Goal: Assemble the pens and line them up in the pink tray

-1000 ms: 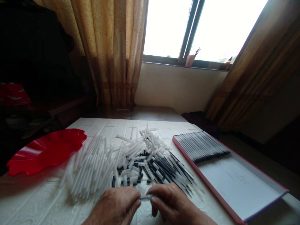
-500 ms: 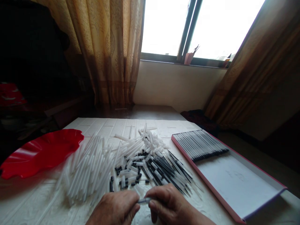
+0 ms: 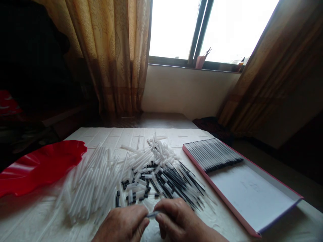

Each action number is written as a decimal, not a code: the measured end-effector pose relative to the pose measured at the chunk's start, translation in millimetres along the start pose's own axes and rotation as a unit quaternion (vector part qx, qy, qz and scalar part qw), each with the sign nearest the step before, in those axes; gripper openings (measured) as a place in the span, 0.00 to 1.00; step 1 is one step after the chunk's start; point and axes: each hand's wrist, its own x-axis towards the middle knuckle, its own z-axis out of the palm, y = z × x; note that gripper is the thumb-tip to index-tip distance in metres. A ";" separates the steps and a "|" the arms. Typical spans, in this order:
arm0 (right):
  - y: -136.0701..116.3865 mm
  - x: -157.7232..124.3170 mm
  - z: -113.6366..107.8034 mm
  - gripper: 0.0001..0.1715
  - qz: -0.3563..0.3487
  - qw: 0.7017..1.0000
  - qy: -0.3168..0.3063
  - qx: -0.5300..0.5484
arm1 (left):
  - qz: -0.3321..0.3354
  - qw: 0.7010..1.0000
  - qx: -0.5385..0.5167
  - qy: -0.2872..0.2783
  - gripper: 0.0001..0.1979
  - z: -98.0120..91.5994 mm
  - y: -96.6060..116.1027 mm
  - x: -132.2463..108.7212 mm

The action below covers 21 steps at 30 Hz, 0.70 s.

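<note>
My left hand (image 3: 123,222) and my right hand (image 3: 180,220) meet at the near edge of the table. Between their pinched fingertips runs a slim, partly see-through pen (image 3: 152,214); its ends are hidden in the fingers. Just beyond lie small black plugs (image 3: 132,198) mixed with short clear tubes. Dark pen refills (image 3: 176,183) fan out beyond my right hand. A heap of long translucent pen barrels (image 3: 88,188) spreads to the left, and whitish pen caps (image 3: 163,153) are piled farther back.
On the right, a shallow pink-edged box (image 3: 222,205) holds a row of pens (image 3: 213,154) at its far end. A red wavy-rimmed dish (image 3: 47,164) stands at the left. Behind the table are curtains (image 3: 116,57) and a window.
The whole view has shifted slightly, with the scene sliding a little to the left. Both hands keep their grip on the pen, with hardly any change in pose.
</note>
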 end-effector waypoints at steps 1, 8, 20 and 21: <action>-2.7 1.2 0.9 0.13 0.002 1.000 0.004 -0.002 | 0.002 1.000 0.001 0.005 0.14 0.1 0.5 1.1; -12.5 2.8 -2.0 0.13 -0.018 0.998 0.035 -0.047 | 0.016 1.000 0.011 0.011 0.11 -2.3 -0.2 5.1; -20.9 -1.1 -26.3 0.21 0.067 0.973 0.157 0.156 | 0.004 0.995 0.000 0.099 0.14 -21.2 -9.0 10.0; -20.7 -0.2 -26.8 0.23 0.073 0.963 0.165 0.200 | 0.001 0.995 -0.005 0.101 0.14 -20.2 -10.1 10.1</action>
